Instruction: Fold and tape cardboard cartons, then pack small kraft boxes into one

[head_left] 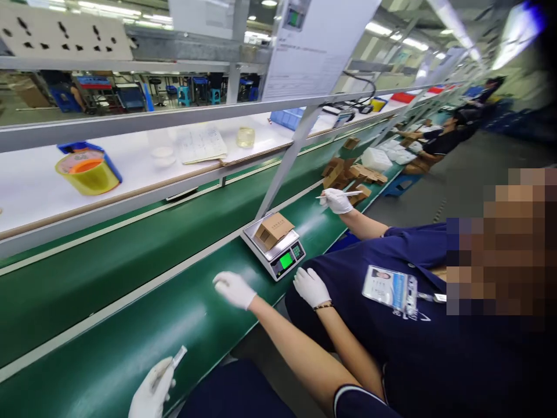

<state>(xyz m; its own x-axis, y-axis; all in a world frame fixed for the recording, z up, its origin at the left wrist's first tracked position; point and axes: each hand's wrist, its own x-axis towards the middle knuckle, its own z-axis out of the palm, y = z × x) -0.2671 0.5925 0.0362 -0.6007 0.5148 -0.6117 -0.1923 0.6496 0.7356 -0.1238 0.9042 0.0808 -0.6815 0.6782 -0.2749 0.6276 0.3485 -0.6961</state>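
My left hand (152, 390), in a white glove, is at the bottom left over the green conveyor belt (108, 342). It pinches a small pale strip (179, 355), whose exact kind I cannot make out. My right hand (235, 290), gloved too, reaches over the belt left of a digital scale (278, 267). Its fingers are curled inward, and whether anything is in them is hidden. A small brown cardboard box (274, 230) lies tilted on the scale's metal pan, apart from both hands. The scale's display glows green.
A co-worker beside me on the right holds a white pen (342, 194) in one gloved hand (337, 202); the other gloved hand (311, 287) rests on the lap. Cardboard boxes (333, 171) are piled farther along. A tape dispenser (89, 171) stands on the white shelf (143, 188).
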